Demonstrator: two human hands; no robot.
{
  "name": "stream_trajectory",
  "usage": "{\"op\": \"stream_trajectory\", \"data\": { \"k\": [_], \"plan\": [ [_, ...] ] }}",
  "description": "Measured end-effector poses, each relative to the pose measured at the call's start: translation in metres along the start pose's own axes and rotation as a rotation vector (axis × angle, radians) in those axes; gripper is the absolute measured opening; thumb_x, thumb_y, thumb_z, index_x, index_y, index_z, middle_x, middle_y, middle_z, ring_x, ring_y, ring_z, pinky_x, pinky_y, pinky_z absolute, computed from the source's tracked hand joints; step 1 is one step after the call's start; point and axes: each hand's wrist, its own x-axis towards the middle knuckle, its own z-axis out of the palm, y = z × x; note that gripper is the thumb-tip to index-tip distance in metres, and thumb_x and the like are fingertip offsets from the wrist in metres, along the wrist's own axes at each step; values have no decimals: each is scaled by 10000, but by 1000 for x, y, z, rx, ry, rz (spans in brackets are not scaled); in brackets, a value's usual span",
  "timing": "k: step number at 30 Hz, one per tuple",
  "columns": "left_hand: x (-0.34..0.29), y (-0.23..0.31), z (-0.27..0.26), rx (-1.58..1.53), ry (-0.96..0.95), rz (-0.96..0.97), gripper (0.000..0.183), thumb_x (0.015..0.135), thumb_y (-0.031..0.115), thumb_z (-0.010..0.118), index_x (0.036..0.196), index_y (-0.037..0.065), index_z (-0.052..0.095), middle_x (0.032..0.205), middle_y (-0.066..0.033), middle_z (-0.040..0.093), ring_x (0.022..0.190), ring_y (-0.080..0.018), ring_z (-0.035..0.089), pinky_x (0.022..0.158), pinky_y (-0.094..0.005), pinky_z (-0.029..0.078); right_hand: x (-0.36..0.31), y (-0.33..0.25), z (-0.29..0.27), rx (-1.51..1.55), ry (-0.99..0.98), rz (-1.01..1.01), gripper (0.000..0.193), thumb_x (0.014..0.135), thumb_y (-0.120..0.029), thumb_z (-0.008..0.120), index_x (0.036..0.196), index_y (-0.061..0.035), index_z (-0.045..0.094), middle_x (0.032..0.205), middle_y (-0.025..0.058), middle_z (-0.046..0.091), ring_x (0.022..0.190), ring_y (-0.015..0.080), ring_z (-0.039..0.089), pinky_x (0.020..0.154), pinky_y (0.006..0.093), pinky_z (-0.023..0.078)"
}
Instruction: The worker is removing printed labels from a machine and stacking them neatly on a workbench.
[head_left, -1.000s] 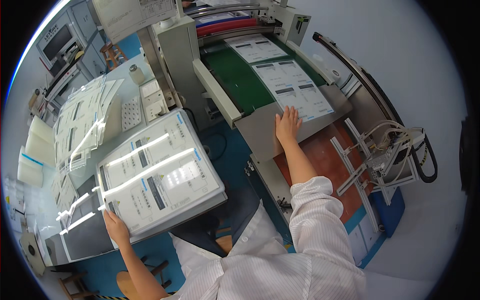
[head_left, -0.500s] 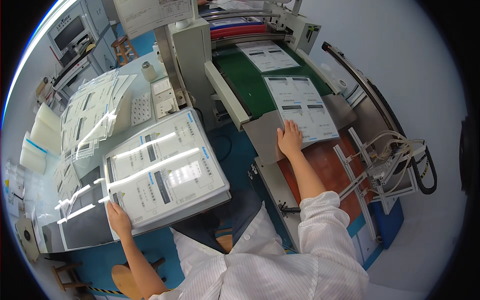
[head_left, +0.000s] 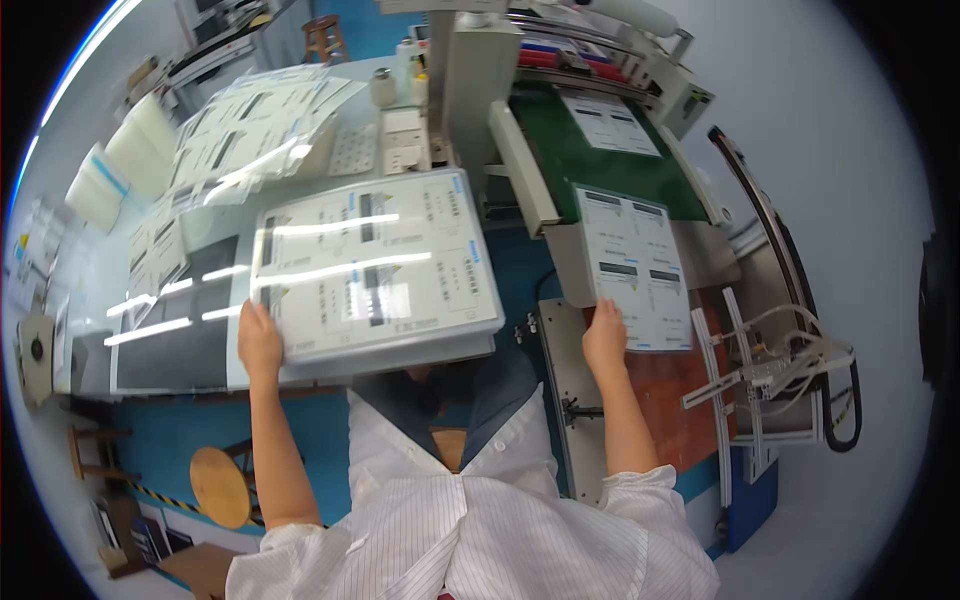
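Note:
My left hand point(head_left: 261, 340) grips the near left edge of a thick stack of clear plastic sheets with printed labels point(head_left: 375, 265); its fingers are partly hidden at the stack's side. The stack lies at the table's right end, glare streaking its top. To the right, my right hand point(head_left: 605, 338) is closed on the near left edge of a single printed plastic sheet point(head_left: 637, 240). That sheet's far end overlaps the green conveyor belt point(head_left: 540, 125), while its near end reaches over a reddish-brown board point(head_left: 670, 400). Another printed sheet point(head_left: 610, 125) lies farther up the belt.
Loose printed sheets point(head_left: 235, 140) pile up at the table's far left beside white rolls point(head_left: 95, 190). A dark mat point(head_left: 180, 330) lies left of the stack. A metal frame with hoses point(head_left: 770, 375) stands right of the board. A wooden stool point(head_left: 220, 487) is at lower left.
The view has turned, shifting the scene rightward. My right hand has drawn the single sheet toward me, partly off the green belt. My left hand stays at the stack's edge.

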Motion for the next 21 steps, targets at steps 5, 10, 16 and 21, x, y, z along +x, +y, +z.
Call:
{"op": "stream_trajectory", "data": {
  "k": [5, 10, 16, 21],
  "plan": [
    [-13, 10, -14, 204, 281, 217, 381, 936, 222, 518, 1246, 0, 530, 1138, -249, 587, 1059, -405, 551, 904, -461, 437, -9, -57, -62, 339, 255, -160, 439, 863, 62, 477, 1302, 57, 498, 1236, 257, 569, 1139, 413, 551, 968, 431, 458],
    [-13, 12, -35, -432, 105, 158, 369, 947, 290, 551, 1159, -7, 608, 952, -131, 669, 843, -266, 635, 748, -366, 506, -64, -123, -111, 426, 334, -692, 438, 843, 117, 423, 1245, 19, 568, 1236, 214, 595, 1152, 380, 569, 1005, 418, 442],
    [-14, 15, -61, -1445, -409, -525, 717, 990, 566, 356, 1159, -96, 574, 1053, -184, 654, 963, -225, 623, 823, -341, 511, -81, -163, -103, 238, 192, -1186, 380, 817, 72, 539, 1161, -42, 654, 1213, 166, 625, 1137, 346, 595, 991, 464, 461],
    [-7, -18, -66, -1575, -386, -536, 663, 990, 523, 407, 1130, -98, 595, 1039, -179, 655, 966, -203, 623, 817, -331, 512, -75, -175, -91, 175, 158, -1201, 419, 784, 108, 521, 1155, -34, 656, 1204, 173, 631, 1147, 357, 591, 997, 436, 465]
  ]
}}
